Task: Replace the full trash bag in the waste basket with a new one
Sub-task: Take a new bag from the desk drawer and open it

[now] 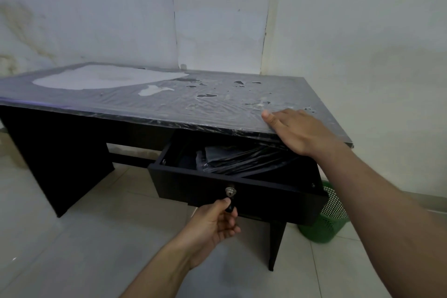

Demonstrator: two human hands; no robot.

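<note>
A black desk (pixel 135 101) stands against the wall, its top wrapped in wrinkled clear plastic. Its drawer (pixel 242 191) is pulled out, and folded black trash bags (pixel 232 157) lie inside. My left hand (pixel 212 225) grips the small dark knob under the drawer's silver lock (pixel 229 191). My right hand (pixel 297 128) rests on the desk's front edge above the drawer, thumb on top and fingers over the edge. A green mesh waste basket (pixel 331 215) stands on the floor at the desk's right end, partly hidden by the drawer and my right arm.
Pale floor tiles (pixel 96 237) spread in front of the desk. White walls meet in a corner behind it. A desk leg (pixel 275 244) stands just left of the basket. Pale patches mark the desk top at the left.
</note>
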